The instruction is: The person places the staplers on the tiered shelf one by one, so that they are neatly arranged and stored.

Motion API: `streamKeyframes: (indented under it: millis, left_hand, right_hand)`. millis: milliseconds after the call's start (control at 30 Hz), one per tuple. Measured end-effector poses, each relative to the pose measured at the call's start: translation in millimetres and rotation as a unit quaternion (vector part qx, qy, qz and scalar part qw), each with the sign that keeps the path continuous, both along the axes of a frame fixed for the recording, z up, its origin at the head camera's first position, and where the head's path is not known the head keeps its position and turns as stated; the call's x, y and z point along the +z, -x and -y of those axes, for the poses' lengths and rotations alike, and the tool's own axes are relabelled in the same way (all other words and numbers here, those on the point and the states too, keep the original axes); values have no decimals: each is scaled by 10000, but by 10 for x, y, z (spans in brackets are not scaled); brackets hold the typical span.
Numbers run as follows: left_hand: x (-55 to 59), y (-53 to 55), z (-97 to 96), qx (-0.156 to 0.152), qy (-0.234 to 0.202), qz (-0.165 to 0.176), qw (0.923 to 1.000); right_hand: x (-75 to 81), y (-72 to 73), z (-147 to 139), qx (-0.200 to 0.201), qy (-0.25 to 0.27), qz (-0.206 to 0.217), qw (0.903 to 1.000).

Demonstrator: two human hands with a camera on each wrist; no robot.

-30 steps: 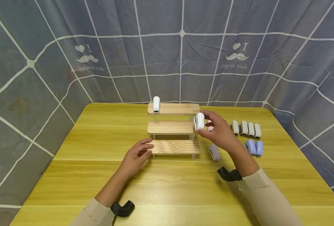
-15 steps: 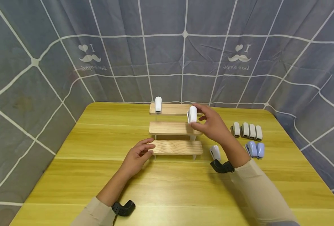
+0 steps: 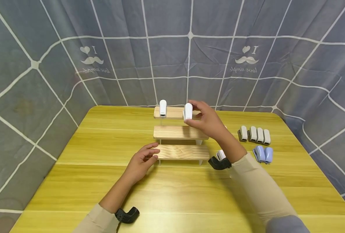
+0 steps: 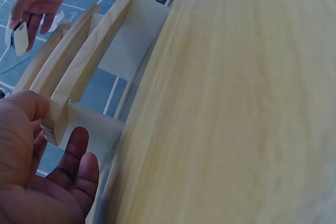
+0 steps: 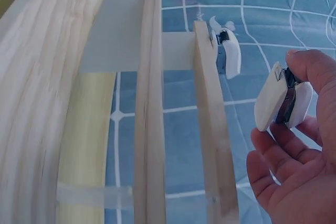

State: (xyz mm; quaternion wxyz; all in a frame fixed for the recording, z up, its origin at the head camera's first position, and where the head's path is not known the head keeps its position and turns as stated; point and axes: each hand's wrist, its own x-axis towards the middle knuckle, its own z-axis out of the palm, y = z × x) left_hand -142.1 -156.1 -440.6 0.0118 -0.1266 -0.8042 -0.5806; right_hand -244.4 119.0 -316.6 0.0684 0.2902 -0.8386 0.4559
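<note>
My right hand [image 3: 208, 119] pinches a small white stapler [image 3: 188, 112] over the right part of the top shelf. In the right wrist view this stapler [image 5: 283, 98] shows a dark middle between white halves, apart from the boards. Another white stapler [image 3: 163, 108] stands upright at the left end of the top shelf [image 3: 175, 112]. My left hand [image 3: 141, 161] holds the left end of the bottom shelf [image 3: 184, 152] of a three-step wooden stand; in the left wrist view the board end lies between thumb and fingers, two fingers [image 4: 76, 153] hanging free below.
To the right, several white staplers [image 3: 259, 135] stand in a row on the table [image 3: 178, 197], with two blue staplers [image 3: 263, 154] nearer me. One more pale stapler [image 3: 221, 154] sits by the stand, partly covered by my right wrist strap. A grey checked curtain [image 3: 172, 61] hangs behind.
My right hand has carried the white stapler left and farther back, from beside the stand to over the top shelf. My left hand has stayed at the bottom shelf's end.
</note>
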Motion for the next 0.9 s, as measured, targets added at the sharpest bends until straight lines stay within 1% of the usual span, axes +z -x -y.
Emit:
streamKeyframes:
  millis: [167, 367, 567, 667, 900]
  left_hand:
    - [-12, 5, 3, -16, -77, 30, 10000]
    - [-3, -2, 13, -68, -101, -22, 9999]
    - [2, -1, 19, -16, -49, -14, 10000]
    - [4, -2, 20, -21, -81, 6, 10000]
    - [10, -3, 20, -54, -102, 42, 9999]
  right_hand:
    - [-14, 53, 134, 107, -44, 13, 9999]
    - [-1, 106, 232, 93, -132, 89, 9998]
    - [-11, 203, 325, 285, 24, 284, 9992]
    - [-26, 246, 370, 341, 19, 345, 9988]
    - [-49, 309, 436, 289, -125, 439, 9985]
